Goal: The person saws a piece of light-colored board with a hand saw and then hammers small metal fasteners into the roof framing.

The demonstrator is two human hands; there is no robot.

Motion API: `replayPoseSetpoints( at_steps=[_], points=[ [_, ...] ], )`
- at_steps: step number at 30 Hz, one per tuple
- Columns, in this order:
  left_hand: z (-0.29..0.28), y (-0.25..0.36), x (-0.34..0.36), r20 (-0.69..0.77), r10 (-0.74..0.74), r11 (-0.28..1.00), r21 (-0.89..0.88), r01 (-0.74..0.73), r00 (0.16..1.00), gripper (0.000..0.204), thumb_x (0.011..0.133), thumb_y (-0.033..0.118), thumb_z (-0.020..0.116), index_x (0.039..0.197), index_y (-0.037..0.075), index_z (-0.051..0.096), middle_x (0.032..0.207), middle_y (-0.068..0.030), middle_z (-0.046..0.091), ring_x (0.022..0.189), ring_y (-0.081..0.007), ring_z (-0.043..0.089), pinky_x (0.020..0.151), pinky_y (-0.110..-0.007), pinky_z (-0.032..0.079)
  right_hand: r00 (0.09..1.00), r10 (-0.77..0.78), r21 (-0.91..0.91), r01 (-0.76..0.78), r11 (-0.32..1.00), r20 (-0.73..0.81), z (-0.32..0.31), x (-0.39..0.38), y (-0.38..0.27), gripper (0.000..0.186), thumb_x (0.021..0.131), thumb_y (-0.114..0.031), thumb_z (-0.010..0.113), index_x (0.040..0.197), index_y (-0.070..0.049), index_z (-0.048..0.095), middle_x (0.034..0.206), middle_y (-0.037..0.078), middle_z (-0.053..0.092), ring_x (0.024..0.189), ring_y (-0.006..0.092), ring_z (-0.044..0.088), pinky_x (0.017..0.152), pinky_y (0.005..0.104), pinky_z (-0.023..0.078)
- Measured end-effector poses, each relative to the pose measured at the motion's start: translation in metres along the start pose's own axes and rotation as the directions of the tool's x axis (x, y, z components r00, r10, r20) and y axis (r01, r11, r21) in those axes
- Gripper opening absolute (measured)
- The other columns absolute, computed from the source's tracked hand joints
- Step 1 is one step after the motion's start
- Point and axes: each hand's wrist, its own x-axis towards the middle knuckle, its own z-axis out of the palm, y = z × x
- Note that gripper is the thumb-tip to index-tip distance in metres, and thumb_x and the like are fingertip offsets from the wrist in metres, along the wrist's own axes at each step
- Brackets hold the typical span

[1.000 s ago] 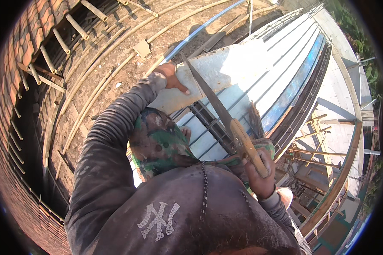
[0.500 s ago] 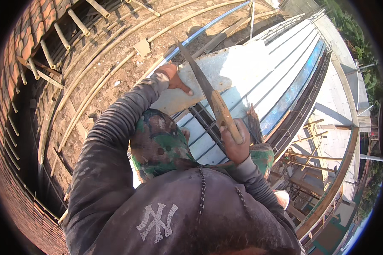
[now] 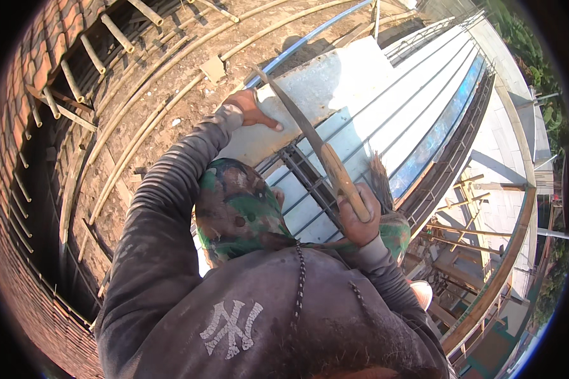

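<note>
The handle (image 3: 346,183) is wood, the blade (image 3: 297,116) dull metal, the sheet (image 3: 322,76) stained.

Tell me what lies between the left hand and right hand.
In the head view, part of the pale sheet and dark bars lie between left hand and right hand.

Green-brown camouflage trousers (image 3: 240,208), grey-brown hoodie (image 3: 341,297) — dark grey saw blade (image 3: 301,120), tan handle (image 3: 341,177).

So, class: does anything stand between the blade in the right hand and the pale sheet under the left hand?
Nothing visible does: the blade crosses over the sheet, and the left hand rests to the blade's left. Whether blade and sheet touch can't be told.
</note>
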Motion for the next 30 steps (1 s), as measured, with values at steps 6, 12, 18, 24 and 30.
replayPoseSetpoints(
  at_steps=[6, 12, 18, 24, 30],
  points=[
    [0.005, 0.010, 0.005, 0.147, 0.041, 0.993, 0.103, -0.057, 0.988, 0.101, 0.052, 0.069, 0.093, 0.113, -0.009, 0.072, 0.105, -0.0239, 0.075, 0.098, -0.0316, 0.074, 0.087, -0.041, 0.057, 0.999, 0.035, 0.019, -0.036, 0.999, 0.025, -0.012, -0.018, -0.013, 0.009, 0.092, -0.006, 0.069, 0.096, 0.000, 0.064, 0.079, 0.005, 0.060, 0.071, 0.0110, 0.056, 0.065, 0.0287, 0.047],
    [0.007, 0.004, 0.008, 0.081, 0.038, 0.991, 0.122, -0.047, 0.996, 0.097, 0.051, 0.072, 0.092, 0.108, -0.006, 0.075, 0.102, -0.0229, 0.076, 0.096, -0.0319, 0.074, 0.087, -0.040, 0.057, 0.998, 0.059, -0.073, -0.058, 0.996, 0.010, -0.046, -0.050, -0.062, 0.015, 0.091, -0.006, 0.070, 0.103, 0.001, 0.065, 0.085, 0.007, 0.062, 0.076, 0.0129, 0.057, 0.071, 0.0292, 0.048],
    [0.011, -0.008, 0.019, 0.182, 0.035, 0.996, 0.075, -0.049, 0.983, 0.102, 0.049, 0.074, 0.092, 0.108, -0.008, 0.074, 0.102, -0.0226, 0.075, 0.096, -0.0328, 0.073, 0.087, -0.040, 0.057, 0.991, 0.123, -0.108, -0.117, 0.987, 0.047, -0.063, -0.070, -0.063, 0.015, 0.090, -0.005, 0.070, 0.102, 0.001, 0.064, 0.089, 0.008, 0.064, 0.077, 0.0113, 0.058, 0.070, 0.0281, 0.048],
    [0.009, -0.017, 0.019, 0.100, 0.054, 0.997, -0.060, -0.048, 0.994, 0.089, 0.052, 0.064, 0.096, 0.106, -0.004, 0.077, 0.101, -0.0189, 0.077, 0.095, -0.0291, 0.074, 0.088, -0.039, 0.057, 0.993, -0.120, -0.042, 0.120, 0.992, -0.013, 0.032, 0.034, 0.023, 0.011, 0.091, -0.006, 0.069, 0.098, -0.001, 0.063, 0.073, 0.005, 0.061, 0.066, 0.0097, 0.056, 0.061, 0.0273, 0.047],
    [0.010, -0.007, 0.011, 0.164, 0.021, 1.000, -0.024, -0.017, 0.986, 0.087, 0.054, 0.064, 0.095, 0.107, -0.002, 0.077, 0.099, -0.0182, 0.077, 0.095, -0.0282, 0.075, 0.088, -0.039, 0.057, 0.999, -0.035, -0.005, 0.035, 0.999, -0.006, 0.021, 0.019, 0.016, 0.013, 0.093, -0.009, 0.070, 0.100, -0.001, 0.063, 0.074, 0.006, 0.061, 0.067, 0.0110, 0.057, 0.063, 0.0288, 0.048]
  ],
)
